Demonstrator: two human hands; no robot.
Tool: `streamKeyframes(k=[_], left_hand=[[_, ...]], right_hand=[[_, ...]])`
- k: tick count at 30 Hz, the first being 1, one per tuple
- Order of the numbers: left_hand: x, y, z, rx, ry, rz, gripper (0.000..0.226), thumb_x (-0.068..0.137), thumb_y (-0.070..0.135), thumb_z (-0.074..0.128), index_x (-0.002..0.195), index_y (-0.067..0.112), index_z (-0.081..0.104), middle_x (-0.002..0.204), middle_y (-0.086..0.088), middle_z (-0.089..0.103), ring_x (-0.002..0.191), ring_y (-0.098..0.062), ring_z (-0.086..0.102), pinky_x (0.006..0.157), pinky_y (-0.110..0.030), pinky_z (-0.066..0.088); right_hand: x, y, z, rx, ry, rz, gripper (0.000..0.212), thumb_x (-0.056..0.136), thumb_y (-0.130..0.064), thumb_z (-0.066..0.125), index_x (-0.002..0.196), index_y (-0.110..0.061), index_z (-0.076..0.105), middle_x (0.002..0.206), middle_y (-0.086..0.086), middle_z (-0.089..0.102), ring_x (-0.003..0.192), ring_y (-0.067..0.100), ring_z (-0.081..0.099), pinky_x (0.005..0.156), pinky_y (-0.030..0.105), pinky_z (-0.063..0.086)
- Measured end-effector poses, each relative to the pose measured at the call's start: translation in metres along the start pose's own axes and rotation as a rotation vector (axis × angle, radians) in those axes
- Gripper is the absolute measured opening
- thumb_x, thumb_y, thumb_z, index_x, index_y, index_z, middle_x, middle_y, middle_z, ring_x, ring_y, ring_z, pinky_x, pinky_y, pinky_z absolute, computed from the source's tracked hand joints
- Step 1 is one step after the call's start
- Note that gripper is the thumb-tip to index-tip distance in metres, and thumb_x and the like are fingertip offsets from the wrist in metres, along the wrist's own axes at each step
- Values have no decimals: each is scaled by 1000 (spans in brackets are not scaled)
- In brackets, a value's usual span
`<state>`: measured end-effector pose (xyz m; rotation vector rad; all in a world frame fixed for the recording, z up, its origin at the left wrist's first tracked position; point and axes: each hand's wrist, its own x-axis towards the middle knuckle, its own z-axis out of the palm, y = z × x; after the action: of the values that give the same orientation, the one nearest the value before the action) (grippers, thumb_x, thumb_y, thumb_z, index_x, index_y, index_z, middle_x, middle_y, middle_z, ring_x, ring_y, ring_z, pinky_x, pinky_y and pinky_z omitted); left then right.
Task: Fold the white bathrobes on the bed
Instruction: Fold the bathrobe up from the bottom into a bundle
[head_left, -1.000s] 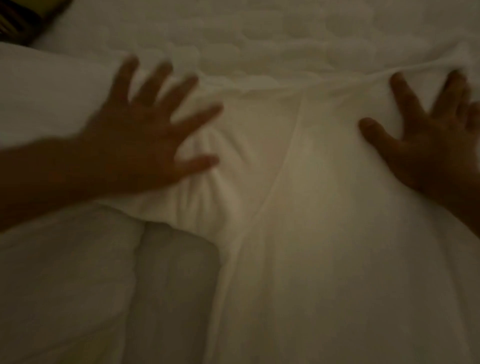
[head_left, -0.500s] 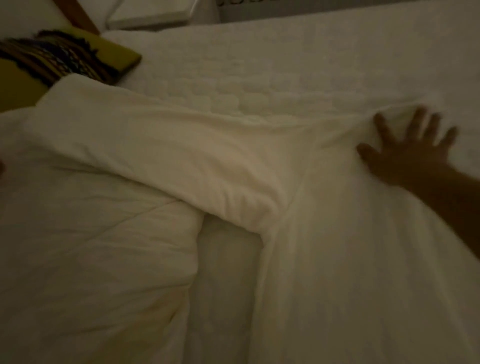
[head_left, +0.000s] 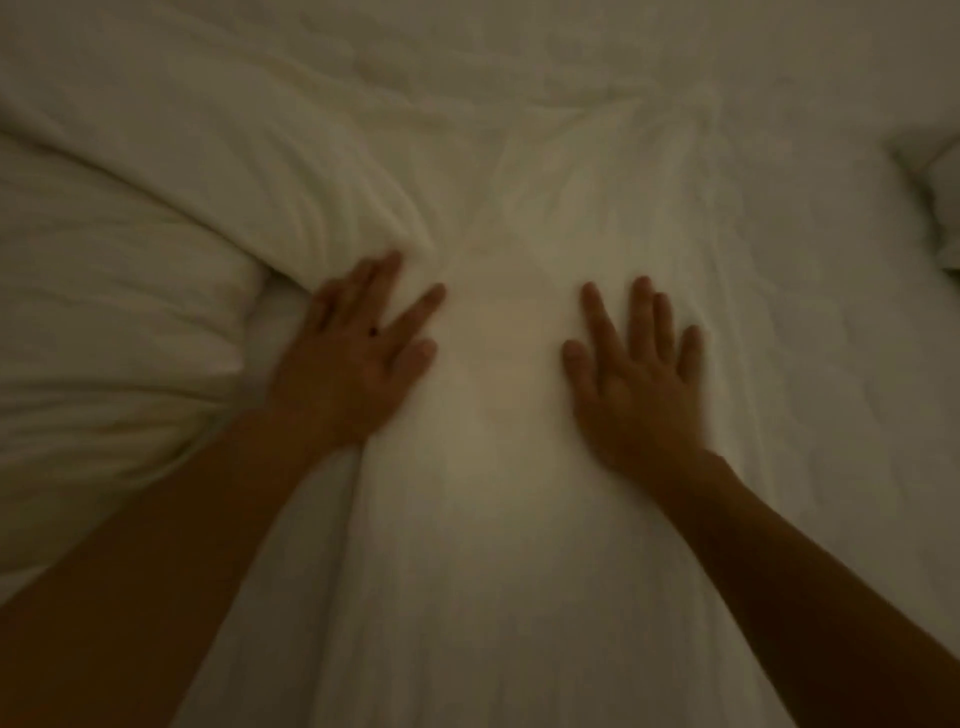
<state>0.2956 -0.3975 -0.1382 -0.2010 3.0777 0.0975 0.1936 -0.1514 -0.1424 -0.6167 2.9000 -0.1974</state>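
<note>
A white bathrobe (head_left: 498, 218) lies spread flat across the bed in dim light, its cloth running from the far side down to the near edge. One sleeve (head_left: 218, 171) stretches off to the upper left. My left hand (head_left: 353, 358) lies flat on the robe at the base of that sleeve, fingers straight. My right hand (head_left: 634, 374) presses flat on the robe's middle, fingers spread. The two hands are about a hand's width apart.
A bunched white duvet (head_left: 104, 338) bulges at the left, beside my left forearm. More white bedding (head_left: 675, 62) covers the far side. A pale fold of cloth (head_left: 940, 208) shows at the right edge.
My left hand has come back into view and now rests on the robe. My right hand has slid from the far right toward the middle. The view has tipped down and closer.
</note>
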Motion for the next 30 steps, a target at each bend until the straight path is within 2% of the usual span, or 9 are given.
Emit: streamKeyframes(k=[3, 5, 6, 8, 10, 13, 17, 25, 30], left_hand=[[0, 15, -1, 75, 2, -148, 63, 95, 50, 16, 154, 34, 30, 164, -17, 19, 150, -37, 20, 121, -57, 10], [2, 61, -25, 108, 46, -147, 64, 95, 40, 19, 151, 18, 41, 161, -21, 24, 147, -43, 25, 120, -62, 9], [-4, 84, -28, 59, 74, -131, 61, 98, 40, 21, 150, 16, 41, 161, -19, 24, 147, -42, 25, 120, -60, 9], [-49, 136, -12, -69, 59, -52, 56, 102, 44, 22, 152, 24, 37, 161, -13, 29, 147, -36, 29, 119, -57, 16], [-109, 170, 6, -152, -19, -50, 57, 103, 50, 17, 156, 30, 28, 164, -10, 24, 150, -33, 23, 121, -55, 15], [-168, 182, 16, -92, -65, -132, 64, 100, 63, 10, 158, 36, 15, 167, -8, 12, 153, -32, 10, 122, -54, 6], [-226, 192, 15, -65, -79, -67, 65, 97, 68, 12, 157, 43, 4, 168, -6, 3, 154, -32, 3, 121, -57, 6], [-423, 236, 18, -62, -176, -69, 77, 86, 82, 33, 154, 50, 14, 167, -10, 0, 153, -37, 1, 117, -66, 9], [-561, 266, 29, -118, -235, -143, 84, 84, 85, 32, 155, 44, 16, 167, -10, 0, 153, -36, 1, 119, -63, 12]], right_hand=[[-12, 23, -6, 10, -18, 104, 65, 98, -66, 15, 156, -45, -5, 167, 8, -11, 154, 25, -10, 121, 54, -9], [-23, 11, -8, 43, 4, 126, 66, 98, -65, 18, 157, -41, -2, 167, 11, -12, 153, 28, -11, 120, 57, -10], [-36, 5, -8, 79, 12, 139, 67, 98, -64, 18, 157, -40, -2, 166, 12, -12, 153, 30, -11, 119, 58, -10], [-85, -2, 0, 101, 8, 138, 67, 98, -62, 16, 158, -37, -3, 166, 14, -10, 153, 33, -9, 119, 60, -8], [-143, -3, 13, 77, -6, 110, 65, 99, -58, 16, 158, -37, -4, 166, 15, -10, 153, 32, -9, 120, 59, -6], [-214, 9, 20, 144, -27, 123, 63, 101, -60, 17, 156, -42, -9, 166, 11, -14, 152, 27, -16, 122, 54, -8], [-292, 18, 18, 137, -76, 126, 69, 95, -74, 18, 154, -49, -7, 166, 9, -14, 153, 27, -15, 122, 52, -10], [-483, 33, 30, 73, -149, 38, 76, 90, -76, 34, 155, -50, 4, 165, 15, -15, 152, 36, -13, 121, 59, 1], [-589, 49, 42, 53, -215, -36, 84, 87, -82, 31, 156, -46, -1, 163, 14, -25, 150, 36, -22, 120, 62, -2]])
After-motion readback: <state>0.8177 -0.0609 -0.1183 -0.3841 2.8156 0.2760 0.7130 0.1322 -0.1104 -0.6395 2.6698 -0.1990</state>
